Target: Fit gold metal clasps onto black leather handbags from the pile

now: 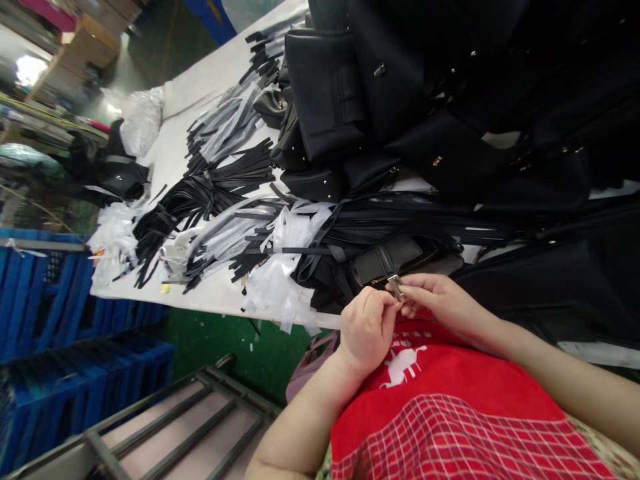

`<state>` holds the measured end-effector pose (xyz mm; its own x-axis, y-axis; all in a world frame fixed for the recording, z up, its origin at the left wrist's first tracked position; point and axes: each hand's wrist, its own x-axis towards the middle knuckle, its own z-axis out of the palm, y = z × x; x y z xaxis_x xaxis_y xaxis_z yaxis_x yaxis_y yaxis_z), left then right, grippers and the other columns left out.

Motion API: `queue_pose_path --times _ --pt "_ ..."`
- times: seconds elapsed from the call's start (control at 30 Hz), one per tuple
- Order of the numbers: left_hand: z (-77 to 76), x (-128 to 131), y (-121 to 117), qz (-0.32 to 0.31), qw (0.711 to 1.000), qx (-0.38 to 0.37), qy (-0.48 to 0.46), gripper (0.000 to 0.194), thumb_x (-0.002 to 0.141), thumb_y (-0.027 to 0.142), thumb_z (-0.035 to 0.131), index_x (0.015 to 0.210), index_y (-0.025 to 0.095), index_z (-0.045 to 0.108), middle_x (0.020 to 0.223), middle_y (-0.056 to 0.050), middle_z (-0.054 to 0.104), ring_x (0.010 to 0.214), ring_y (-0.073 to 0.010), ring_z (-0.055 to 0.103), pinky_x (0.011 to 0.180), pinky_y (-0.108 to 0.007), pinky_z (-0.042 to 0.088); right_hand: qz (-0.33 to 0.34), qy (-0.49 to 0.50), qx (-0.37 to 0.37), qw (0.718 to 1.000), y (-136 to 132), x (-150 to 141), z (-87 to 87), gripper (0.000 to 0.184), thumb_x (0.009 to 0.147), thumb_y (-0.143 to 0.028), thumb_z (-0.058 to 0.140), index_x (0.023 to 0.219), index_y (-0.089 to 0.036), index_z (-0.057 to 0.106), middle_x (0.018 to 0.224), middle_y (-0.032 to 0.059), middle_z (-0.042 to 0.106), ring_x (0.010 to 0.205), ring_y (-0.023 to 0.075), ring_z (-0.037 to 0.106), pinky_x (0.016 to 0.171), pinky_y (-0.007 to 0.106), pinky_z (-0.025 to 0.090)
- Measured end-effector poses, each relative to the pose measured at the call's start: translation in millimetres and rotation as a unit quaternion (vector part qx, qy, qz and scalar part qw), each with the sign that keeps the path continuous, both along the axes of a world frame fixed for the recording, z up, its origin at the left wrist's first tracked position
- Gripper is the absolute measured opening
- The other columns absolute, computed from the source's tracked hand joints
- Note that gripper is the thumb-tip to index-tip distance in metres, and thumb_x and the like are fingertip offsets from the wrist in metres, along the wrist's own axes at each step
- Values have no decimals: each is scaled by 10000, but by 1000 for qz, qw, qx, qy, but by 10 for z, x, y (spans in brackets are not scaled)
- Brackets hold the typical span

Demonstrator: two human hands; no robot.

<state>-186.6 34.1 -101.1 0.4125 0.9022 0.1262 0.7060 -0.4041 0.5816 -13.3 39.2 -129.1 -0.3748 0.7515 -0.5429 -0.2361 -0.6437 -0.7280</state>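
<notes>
Close to the red apron, both hands meet at a metal buckle [395,287] on a short black strap. My right hand [443,300] pinches the buckle between thumb and fingers. My left hand [367,327] is closed, its thumb and fingertips pressed together at the buckle's lower end; whatever they grip is too small to make out. The strap leads up onto a small black leather bag [373,263] lying at the table's near edge. Part of this bag is hidden among other black pieces.
Black bags [325,93] are heaped across the far and right side. Bundles of black straps [215,183] and white wrapping [280,287] lie on the white table [190,87]. Blue pallets [85,393] and a metal rack [175,433] stand at the lower left.
</notes>
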Motion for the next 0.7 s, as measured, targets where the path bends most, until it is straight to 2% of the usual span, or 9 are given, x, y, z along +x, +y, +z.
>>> queue_pose_path --times 0.13,0.3,0.5,0.6,0.7 --pt "-5 -38 61 45 999 3 -17 44 888 213 591 861 178 599 695 3 564 660 -131 535 640 -260 443 33 -58 49 997 -15 -19 -6 336 817 -481 626 921 -172 709 762 43 685 650 147 622 639 275 527" --pt "15 -62 227 19 998 -42 -53 187 856 252 649 1032 193 650 711 16 545 642 -116 531 623 -246 457 42 -119 104 987 -51 -11 11 297 845 -426 579 1005 -209 702 854 37 707 692 170 642 663 294 533" --pt "-4 -31 365 -14 990 -106 -90 82 857 229 649 908 206 710 752 5 586 631 -91 546 605 -223 457 96 -223 218 945 -46 27 28 251 907 -350 489 931 -209 695 837 39 698 748 185 642 669 284 492" --pt "-25 -19 391 -8 989 -113 -95 56 847 222 663 855 202 715 741 4 603 640 -93 560 603 -218 461 108 -252 243 930 -38 41 45 232 914 -327 479 910 -207 678 832 34 695 729 174 631 672 280 471" --pt "-48 -14 387 4 990 -103 -100 55 842 225 671 818 202 715 721 4 621 635 -96 568 603 -219 471 111 -258 243 929 -36 47 60 227 919 -321 473 898 -205 667 834 32 694 727 168 629 672 275 464"
